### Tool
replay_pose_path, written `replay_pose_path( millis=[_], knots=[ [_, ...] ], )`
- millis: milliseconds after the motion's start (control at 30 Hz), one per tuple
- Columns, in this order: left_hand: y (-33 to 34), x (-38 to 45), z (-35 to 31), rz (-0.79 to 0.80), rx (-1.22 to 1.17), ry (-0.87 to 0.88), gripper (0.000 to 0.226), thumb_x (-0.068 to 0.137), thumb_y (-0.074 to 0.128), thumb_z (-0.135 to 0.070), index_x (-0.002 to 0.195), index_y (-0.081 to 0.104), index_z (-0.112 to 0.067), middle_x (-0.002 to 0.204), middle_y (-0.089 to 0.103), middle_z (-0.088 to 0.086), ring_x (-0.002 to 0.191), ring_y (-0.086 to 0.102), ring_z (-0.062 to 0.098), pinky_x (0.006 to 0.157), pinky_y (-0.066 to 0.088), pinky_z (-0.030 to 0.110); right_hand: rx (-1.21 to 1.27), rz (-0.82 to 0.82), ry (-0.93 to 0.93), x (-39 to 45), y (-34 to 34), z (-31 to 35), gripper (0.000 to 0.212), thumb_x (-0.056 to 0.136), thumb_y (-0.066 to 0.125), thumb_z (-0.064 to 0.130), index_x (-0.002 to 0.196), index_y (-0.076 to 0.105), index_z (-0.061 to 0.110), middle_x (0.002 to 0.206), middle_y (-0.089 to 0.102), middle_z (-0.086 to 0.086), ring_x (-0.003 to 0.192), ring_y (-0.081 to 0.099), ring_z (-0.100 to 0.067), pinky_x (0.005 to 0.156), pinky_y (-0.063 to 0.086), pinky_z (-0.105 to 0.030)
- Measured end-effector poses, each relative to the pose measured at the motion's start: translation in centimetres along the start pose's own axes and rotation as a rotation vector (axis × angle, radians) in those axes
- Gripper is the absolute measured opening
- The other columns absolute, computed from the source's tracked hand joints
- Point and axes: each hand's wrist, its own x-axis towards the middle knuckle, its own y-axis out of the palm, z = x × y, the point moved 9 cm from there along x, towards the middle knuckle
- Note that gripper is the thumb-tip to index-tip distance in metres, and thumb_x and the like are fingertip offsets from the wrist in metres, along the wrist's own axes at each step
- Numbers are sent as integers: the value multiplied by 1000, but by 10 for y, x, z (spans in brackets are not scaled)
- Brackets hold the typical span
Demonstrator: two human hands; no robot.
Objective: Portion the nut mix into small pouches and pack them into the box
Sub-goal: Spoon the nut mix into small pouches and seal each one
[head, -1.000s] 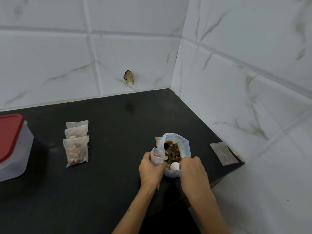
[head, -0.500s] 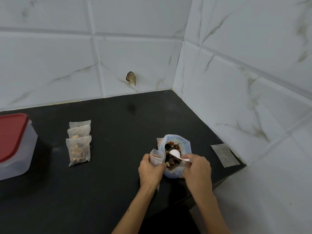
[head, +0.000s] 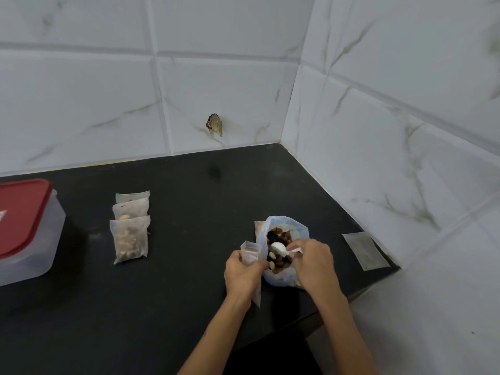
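Note:
A pale blue plastic bag of mixed nuts stands open on the black counter. My right hand pinches the handle of a white spoon whose bowl sits in the nuts. Just left of the bag, my left hand grips a small translucent pouch held upright with its mouth open. Three filled pouches lie overlapping on the counter further left. The clear box with a red lid sits at the left edge.
An empty flat pouch lies by the right wall near the counter's corner. White marble-look tiles close off the back and right. A small brown thing sticks to the back wall. The counter's front edge runs just below my wrists.
My right hand has lifted and turned the spoon, so its bowl moved from the bag's near rim up into the middle of the nuts. My left hand and the pouch stayed put.

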Motion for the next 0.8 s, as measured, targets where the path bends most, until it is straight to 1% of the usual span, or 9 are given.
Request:
replay_pose_path(
  millis=[67, 133, 267, 333, 433, 533, 633, 667, 800],
  knots=[
    [0, 0, 2, -2, -18, -21, 31, 68, 78, -11, 94, 61, -13, 94, 68, 7, 88, 66, 22, 83, 56, 44, 9, -59, -11, 2, -9, 0, 30, 91, 58, 16, 119, 62, 24, 117, 57, -5, 99, 56, -14, 82, 46, -23],
    [1, 0, 4, 6, -46, -49, 30, 67, 77, -10, 94, 61, -13, 94, 69, 9, 88, 68, 23, 83, 57, 48, 17, -60, -15, 3, -8, 3, 32, 92, 57, 15, 123, 61, 23, 118, 54, -6, 101, 54, -15, 86, 46, -24],
    [6, -1, 8, 43, -133, -99, 31, 70, 73, -4, 98, 63, -13, 95, 71, 11, 89, 69, 25, 83, 57, 49, 30, 110, -36, 2, 17, 8, 33, 91, 58, 14, 123, 61, 21, 124, 54, -6, 109, 55, -17, 93, 49, -29],
    [8, 0, 10, 52, -182, -110, 34, 69, 73, -2, 101, 64, -11, 95, 71, 12, 89, 70, 27, 82, 58, 49, 46, 143, -48, 1, 17, 6, 27, 91, 58, 16, 117, 64, 22, 121, 56, -5, 107, 57, -15, 89, 50, -25],
    [10, 1, 13, 63, -229, -130, 35, 70, 71, 1, 103, 64, -9, 97, 71, 15, 89, 71, 29, 80, 59, 50, 23, 81, -98, 2, 0, 4, 23, 91, 58, 16, 111, 66, 24, 117, 60, -3, 101, 58, -11, 81, 47, -18],
    [12, 2, 15, 64, -258, -146, 39, 69, 70, 1, 106, 63, -9, 101, 69, 15, 91, 70, 30, 79, 59, 49, -24, -33, -79, 6, -15, 4, 29, 91, 56, 15, 119, 62, 23, 118, 58, -6, 97, 56, -14, 83, 47, -21],
    [11, 2, 15, 50, -270, -147, 37, 74, 68, 3, 108, 61, -11, 102, 68, 14, 92, 69, 28, 80, 59, 48, -142, 11, -42, 5, -7, 4, 36, 92, 57, 22, 128, 54, 23, 119, 50, -4, 88, 41, -8, 78, 37, -19],
    [12, 1, 14, 51, -274, -145, 36, 75, 67, 4, 107, 60, -11, 101, 68, 13, 92, 69, 28, 81, 59, 48, -153, 30, -25, 4, -3, 3, 36, 92, 57, 23, 128, 54, 23, 119, 49, -4, 87, 39, -7, 79, 38, -20],
    [15, 0, 12, 66, -325, -133, 32, 79, 65, 6, 102, 59, -15, 100, 67, 13, 94, 67, 28, 82, 58, 48, -86, 86, 22, 3, 4, -1, 32, 92, 56, 20, 124, 59, 21, 118, 55, -4, 99, 52, -12, 86, 45, -23]
  ],
)
